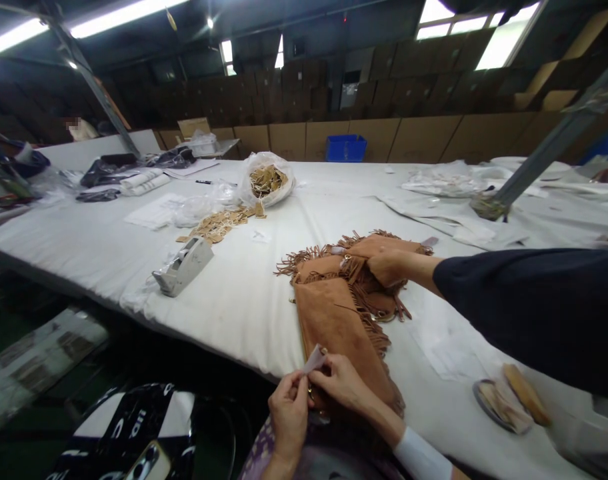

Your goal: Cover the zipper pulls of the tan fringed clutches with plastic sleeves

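Note:
A brown suede fringed bag (331, 313) lies flat on the table, its near end at the table's front edge by my lap. At its lower corner, my left hand (290, 410) and my right hand (341, 380) pinch a small whitish slip of thin wrapping (315, 360) beside gold-coloured metal hardware. My fingertips are closed and almost meet. Whether the slip is paper or plastic I cannot tell. More brown fringed bags (384, 243) lie just beyond, and a co-worker's hand (385, 267) in a dark sleeve rests on them.
A grey tape dispenser (184, 267) stands left of the bags. Behind it are scattered tan tags (219, 223) and a clear plastic bag (268, 179) of tags. A metal post (549, 140) rises at right. A round dish (499, 403) and a tan block (527, 393) lie near right.

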A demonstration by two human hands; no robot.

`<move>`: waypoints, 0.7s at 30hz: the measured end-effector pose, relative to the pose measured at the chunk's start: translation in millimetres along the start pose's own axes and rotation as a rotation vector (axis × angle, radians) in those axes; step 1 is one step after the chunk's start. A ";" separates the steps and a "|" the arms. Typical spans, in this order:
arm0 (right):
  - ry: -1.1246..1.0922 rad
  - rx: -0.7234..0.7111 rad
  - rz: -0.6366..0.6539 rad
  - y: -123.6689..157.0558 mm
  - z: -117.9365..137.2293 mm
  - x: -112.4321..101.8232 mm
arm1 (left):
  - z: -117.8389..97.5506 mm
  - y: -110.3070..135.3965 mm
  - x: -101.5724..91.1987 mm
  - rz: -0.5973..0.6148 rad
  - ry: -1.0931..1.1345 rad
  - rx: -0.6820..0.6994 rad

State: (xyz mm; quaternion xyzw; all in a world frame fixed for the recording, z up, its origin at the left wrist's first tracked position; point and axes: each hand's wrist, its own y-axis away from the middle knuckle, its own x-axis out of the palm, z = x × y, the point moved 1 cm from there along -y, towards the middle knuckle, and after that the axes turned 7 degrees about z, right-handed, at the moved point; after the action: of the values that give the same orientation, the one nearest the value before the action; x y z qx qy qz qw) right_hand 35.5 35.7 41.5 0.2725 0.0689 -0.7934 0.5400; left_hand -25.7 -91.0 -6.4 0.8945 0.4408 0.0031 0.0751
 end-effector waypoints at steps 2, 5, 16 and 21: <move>-0.034 -0.026 0.030 0.2 2.1 -3.1 | -0.3 -0.2 0.9 0.003 0.008 0.008; -0.047 -0.035 0.019 0.0 5.5 -4.0 | -3.5 -1.6 1.4 0.015 0.005 0.008; -0.237 0.095 -0.068 -4.4 -6.7 9.6 | 5.3 1.8 -2.8 0.060 -0.262 0.310; -0.422 0.155 0.028 -6.4 -12.0 6.4 | 16.0 2.3 -13.9 0.288 -0.518 0.594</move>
State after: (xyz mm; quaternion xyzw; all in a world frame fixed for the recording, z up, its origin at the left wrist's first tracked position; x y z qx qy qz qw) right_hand 32.4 37.9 27.0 0.1419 -0.1104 -0.8282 0.5309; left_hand -31.3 -105.4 -21.1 0.9010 0.2593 -0.3386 -0.0789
